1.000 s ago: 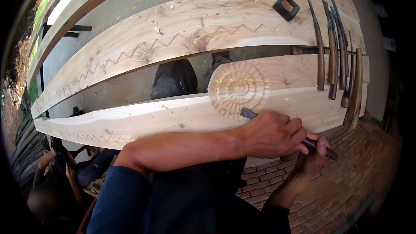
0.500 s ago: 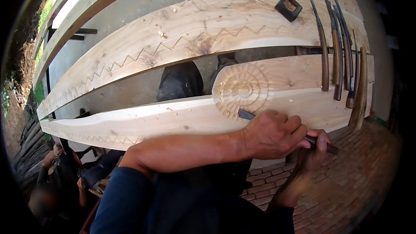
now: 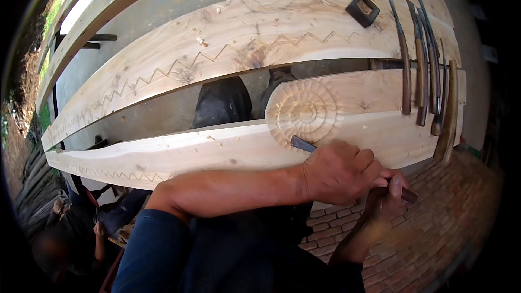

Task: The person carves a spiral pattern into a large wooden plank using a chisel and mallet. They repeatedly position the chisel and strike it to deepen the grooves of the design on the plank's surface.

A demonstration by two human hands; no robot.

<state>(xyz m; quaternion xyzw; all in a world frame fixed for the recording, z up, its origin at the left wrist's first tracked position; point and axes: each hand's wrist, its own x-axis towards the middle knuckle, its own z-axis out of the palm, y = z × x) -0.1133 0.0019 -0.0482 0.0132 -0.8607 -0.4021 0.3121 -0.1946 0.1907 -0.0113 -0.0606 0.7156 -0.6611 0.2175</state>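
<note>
My left hand [image 3: 342, 174] is closed round the shaft of a chisel [image 3: 303, 144], just behind its flat, dark metal blade. The blade's edge rests at the near rim of a round carved rosette [image 3: 306, 113] on the near wooden board [image 3: 239, 149]. My right hand [image 3: 391, 192] wraps the rear of the same chisel, and the end of its dark wooden handle sticks out to the right. Several concentric rings of cut notches make up the rosette. Along the board's near edge at the left runs a carved zigzag line.
Several chisels [image 3: 422, 70] lie side by side across both boards at the right, beside a thick wooden stick [image 3: 450, 111]. The far board [image 3: 217, 35] carries a dark square box-like piece [image 3: 362, 10], wood chips and a drawn circle. Another person [image 3: 70, 233] sits at lower left.
The chisel blade has slid slightly left along the rosette's near rim. Both hands have shifted a little left with it, their grips kept.
</note>
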